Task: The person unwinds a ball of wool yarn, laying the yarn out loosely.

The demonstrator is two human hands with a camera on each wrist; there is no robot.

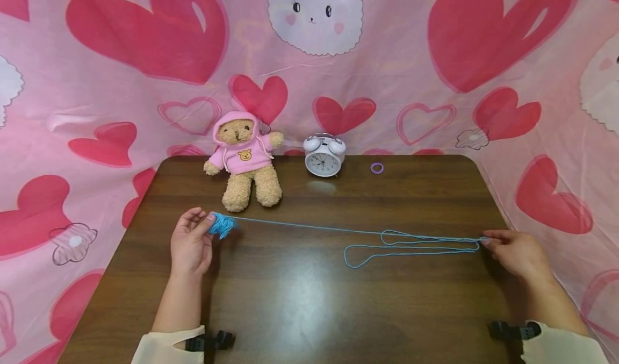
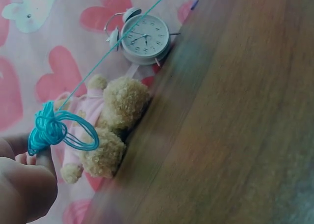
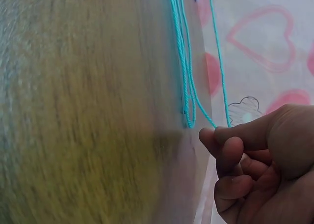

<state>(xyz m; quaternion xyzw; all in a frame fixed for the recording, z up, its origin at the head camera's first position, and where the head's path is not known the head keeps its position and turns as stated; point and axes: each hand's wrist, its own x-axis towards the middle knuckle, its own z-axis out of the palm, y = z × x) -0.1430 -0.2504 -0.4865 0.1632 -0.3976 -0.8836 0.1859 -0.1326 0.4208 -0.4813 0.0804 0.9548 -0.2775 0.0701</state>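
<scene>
My left hand (image 1: 192,243) pinches a small bundle of blue yarn (image 1: 223,225) between thumb and fingers, above the table's left side. In the left wrist view the bundle (image 2: 51,128) is wound in loose loops. From it one strand (image 1: 309,226) runs straight across to my right hand (image 1: 519,254). There the thumb and fingertips pinch the yarn near the right edge. Long loops of the same yarn (image 1: 411,254) lie on the tabletop to the left of the right hand. In the right wrist view the pinched strand (image 3: 222,71) rises from the fingertips.
A teddy bear (image 1: 244,159) in a pink hoodie sits at the back left of the brown table (image 1: 300,310). Beside it stand a white alarm clock (image 1: 323,157) and, further right, a purple ring (image 1: 376,168). Pink heart-patterned cloth (image 1: 309,84) hangs behind.
</scene>
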